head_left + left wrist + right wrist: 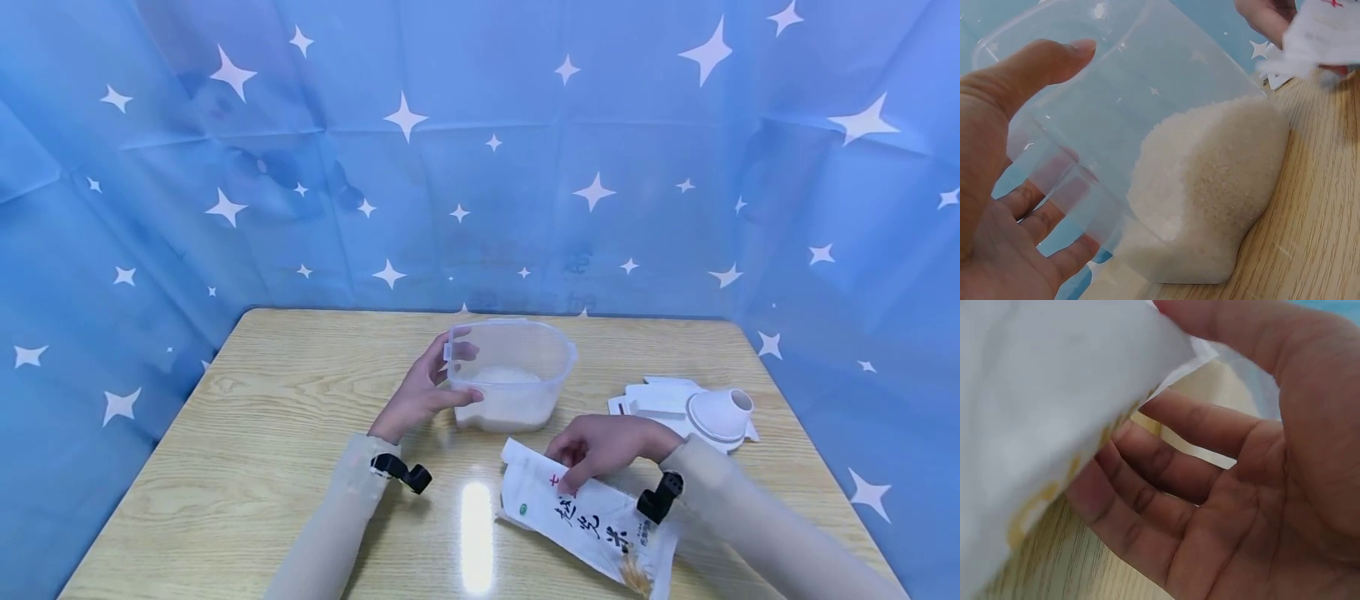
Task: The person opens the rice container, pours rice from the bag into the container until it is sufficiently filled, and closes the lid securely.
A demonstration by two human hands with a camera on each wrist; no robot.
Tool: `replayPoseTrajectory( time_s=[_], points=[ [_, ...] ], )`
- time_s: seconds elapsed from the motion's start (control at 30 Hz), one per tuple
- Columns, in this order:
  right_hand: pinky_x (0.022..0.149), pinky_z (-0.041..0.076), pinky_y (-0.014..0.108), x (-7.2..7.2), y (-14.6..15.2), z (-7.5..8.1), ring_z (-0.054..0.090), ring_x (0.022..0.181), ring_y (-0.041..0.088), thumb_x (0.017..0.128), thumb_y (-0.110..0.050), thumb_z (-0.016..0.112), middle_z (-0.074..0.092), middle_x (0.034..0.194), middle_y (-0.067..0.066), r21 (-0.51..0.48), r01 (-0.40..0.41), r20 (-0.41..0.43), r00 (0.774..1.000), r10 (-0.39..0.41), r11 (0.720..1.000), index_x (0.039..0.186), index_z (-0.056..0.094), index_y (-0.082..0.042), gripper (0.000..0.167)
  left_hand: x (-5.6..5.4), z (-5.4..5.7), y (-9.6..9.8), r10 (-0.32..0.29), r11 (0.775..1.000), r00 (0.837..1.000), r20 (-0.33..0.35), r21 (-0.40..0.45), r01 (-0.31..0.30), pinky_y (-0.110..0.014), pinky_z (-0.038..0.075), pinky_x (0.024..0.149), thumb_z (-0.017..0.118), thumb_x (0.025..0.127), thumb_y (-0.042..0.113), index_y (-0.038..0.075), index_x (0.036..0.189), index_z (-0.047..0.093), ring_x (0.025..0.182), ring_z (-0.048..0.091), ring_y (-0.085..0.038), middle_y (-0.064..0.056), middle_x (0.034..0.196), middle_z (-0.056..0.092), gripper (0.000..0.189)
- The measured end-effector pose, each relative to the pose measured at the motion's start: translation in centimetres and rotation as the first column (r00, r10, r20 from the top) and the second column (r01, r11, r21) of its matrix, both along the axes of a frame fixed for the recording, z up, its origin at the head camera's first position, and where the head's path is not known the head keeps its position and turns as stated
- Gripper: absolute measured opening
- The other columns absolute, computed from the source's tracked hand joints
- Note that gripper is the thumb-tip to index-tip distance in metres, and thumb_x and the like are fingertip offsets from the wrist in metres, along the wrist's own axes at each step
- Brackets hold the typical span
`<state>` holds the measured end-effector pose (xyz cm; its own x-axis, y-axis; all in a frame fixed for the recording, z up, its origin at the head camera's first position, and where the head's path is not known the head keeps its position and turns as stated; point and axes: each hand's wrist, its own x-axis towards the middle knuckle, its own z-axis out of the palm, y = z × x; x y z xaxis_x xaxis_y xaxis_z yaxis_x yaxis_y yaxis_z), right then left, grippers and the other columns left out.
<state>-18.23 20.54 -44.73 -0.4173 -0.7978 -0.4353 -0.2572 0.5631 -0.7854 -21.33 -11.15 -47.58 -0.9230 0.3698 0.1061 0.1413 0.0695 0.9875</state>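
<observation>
Left hand (422, 392) grips tub (513, 404); right hand (611, 446) pinches bag (542, 498); head view alone shows black lettering (588, 524).

Your left grip (420, 392) holds, its thumb (1050, 67) spread apart from the bent fingers (1075, 255), with your left forearm (333, 512) stretching back toward you. Nearer your body and to its right, your right grip (611, 446) pinches, right thumb (1235, 328) opposite curled fingers, with your right forearm (750, 508) angling back outward.
</observation>
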Motion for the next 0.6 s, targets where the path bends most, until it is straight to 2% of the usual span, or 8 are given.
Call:
replayPoseTrajectory(
  time_s=[0.1, 0.27, 0.6],
  points=[
    [0.064, 0.049, 0.016, 0.1, -0.35, 0.07, 0.062, 0.069, 0.002, 0.09, -0.025, 0.078, 0.069, 0.08, -0.006, 0.012, 0.012, -0.029, 0.999, -0.012, 1.0, 0.111, 0.075, -0.021, 0.022, 0.0, -0.04, -0.05, -0.005, 1.0, 1.0, 0.006, 0.005, 0.005, -0.056, 0.037, 0.12, 0.089, 0.081, 0.02, 0.044, 0.151, 0.041, 0.137, 0.053, -0.023, 0.0, 0.143, 0.057, 0.089],
    [0.065, 0.048, 0.018, 0.26, -0.74, 0.36, 0.058, 0.07, 0.005, 0.089, -0.024, 0.079, 0.068, 0.082, -0.006, 0.028, 0.028, -0.085, 0.996, -0.026, 0.999, 0.113, 0.074, -0.019, 0.025, -0.05, -0.23, -0.07, -0.014, 1.0, 1.0, 0.004, 0.017, 0.014, -0.057, 0.036, 0.121, 0.089, 0.081, 0.017, 0.042, 0.151, 0.04, 0.139, 0.052, -0.025, -0.005, 0.145, 0.056, 0.089],
    [0.064, 0.047, 0.019, 0.33, -1.02, 0.41, 0.056, 0.07, 0.007, 0.09, -0.027, 0.08, 0.067, 0.082, -0.006, 0.034, 0.056, -0.166, 0.985, -0.05, 0.998, 0.112, 0.074, -0.02, 0.024, -0.19, -0.37, -0.07, -0.012, 1.0, 1.0, -0.015, 0.014, 0.012, -0.055, 0.035, 0.122, 0.089, 0.081, 0.017, 0.042, 0.151, 0.04, 0.138, 0.051, -0.021, 0.001, 0.143, 0.057, 0.089]
  ],
)
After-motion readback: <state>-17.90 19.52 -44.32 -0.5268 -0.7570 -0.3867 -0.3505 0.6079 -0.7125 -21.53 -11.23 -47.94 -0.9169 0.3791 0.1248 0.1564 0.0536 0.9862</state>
